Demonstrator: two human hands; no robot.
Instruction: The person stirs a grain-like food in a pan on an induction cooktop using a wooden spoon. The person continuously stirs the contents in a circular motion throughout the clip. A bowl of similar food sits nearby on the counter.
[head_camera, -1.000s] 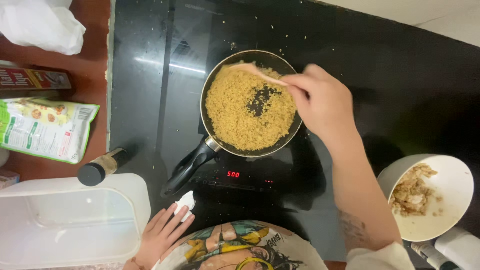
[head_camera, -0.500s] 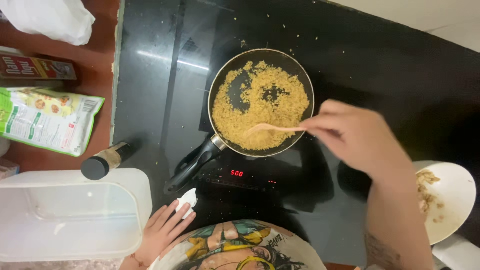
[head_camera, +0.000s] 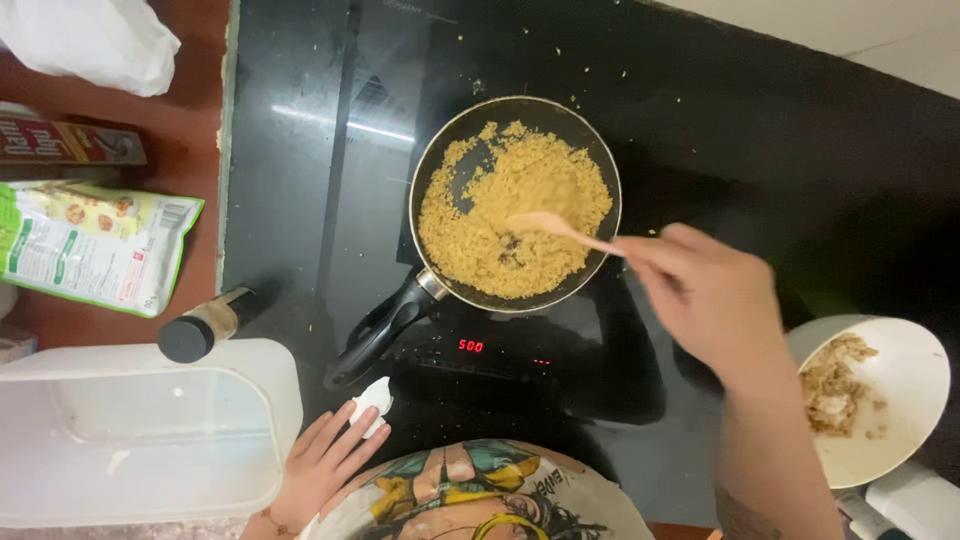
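A black frying pan (head_camera: 430, 175) of yellow fried grains (head_camera: 520, 215) sits on a black induction hob (head_camera: 300, 180), its handle (head_camera: 378, 327) pointing toward me. My right hand (head_camera: 705, 295) grips a wooden spoon (head_camera: 560, 230) whose bowl lies in the grains near the pan's middle. My left hand (head_camera: 325, 465) rests at the counter's front edge with fingers spread, touching a small crumpled white tissue (head_camera: 373, 398) just below the pan handle.
A white plate (head_camera: 900, 370) with food scraps stands at right. A clear plastic tub (head_camera: 140, 430), a dark-capped spice bottle (head_camera: 205, 328), a green food pouch (head_camera: 90, 245), a box (head_camera: 65, 140) and a white bag (head_camera: 95, 40) line the left. Loose grains dot the hob.
My right hand has drawn the spoon from the pan's far rim across to its middle, pushing the grains about; a bare patch opened at the upper left. My left hand stays put.
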